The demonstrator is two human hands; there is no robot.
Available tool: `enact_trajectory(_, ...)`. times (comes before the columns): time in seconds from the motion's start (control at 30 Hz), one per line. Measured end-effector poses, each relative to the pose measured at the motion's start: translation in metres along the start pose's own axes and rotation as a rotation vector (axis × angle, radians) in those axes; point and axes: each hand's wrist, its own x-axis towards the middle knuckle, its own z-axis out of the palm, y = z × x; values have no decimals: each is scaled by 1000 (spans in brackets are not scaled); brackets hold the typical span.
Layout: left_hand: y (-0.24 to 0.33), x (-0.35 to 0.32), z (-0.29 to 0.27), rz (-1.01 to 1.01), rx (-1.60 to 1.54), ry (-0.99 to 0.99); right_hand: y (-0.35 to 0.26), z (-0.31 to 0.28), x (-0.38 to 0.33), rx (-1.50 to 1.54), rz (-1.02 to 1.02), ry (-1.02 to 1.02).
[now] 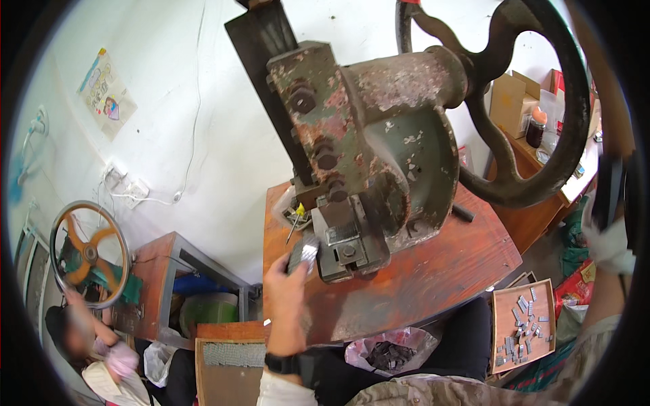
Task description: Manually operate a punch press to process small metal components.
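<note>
My left hand, a dark watch on its wrist, pinches a short stack of small ridged metal pieces. It is beside the left edge of the die at the foot of an old hand press. A small metal piece lies on the die, under the press ram. Up the right edge runs my right arm, blurred and partly cut off; its hand does not show. The press's large dark handwheel stands between that arm and the press body.
The press stands on a reddish wooden table. A yellow-handled screwdriver is behind the die. A bag of dark metal pieces sits at my lap. A wooden tray holds loose pieces. At left, another person reaches to a second handwheel.
</note>
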Motion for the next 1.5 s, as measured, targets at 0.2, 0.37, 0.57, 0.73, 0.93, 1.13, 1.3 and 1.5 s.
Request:
enact_trajectory(0.2, -41, -78, -16, 112, 369, -33, 97, 12, -214, 582, -312, -319)
enact_trajectory(0.37, -49, -100, 26, 586, 579, -251, -11, 62, -330, 809, -111, -638)
enact_trajectory(0.57, -47, -110, 23, 388, 505, -227, -74, 72, -306, 733, -224, -793)
enact_trajectory(0.73, -51, -110, 20, 335, 451, -239, -55, 103, -313, 499, -113, -885)
enact_trajectory(0.93, -31, -107, 31, 329, 571, -323, -40, 112, -334, 746, 41, -824)
enact_trajectory(1.13, -36, -108, 37, 341, 450, -292, -48, 97, -315, 783, -133, -822)
enact_trajectory(1.3, -48, -115, 30, 279, 516, -193, -82, 87, -311, 771, -279, -862)
enact_trajectory(1.5, -55, -111, 27, 286, 499, -140, -73, 91, -310, 674, -199, -835)
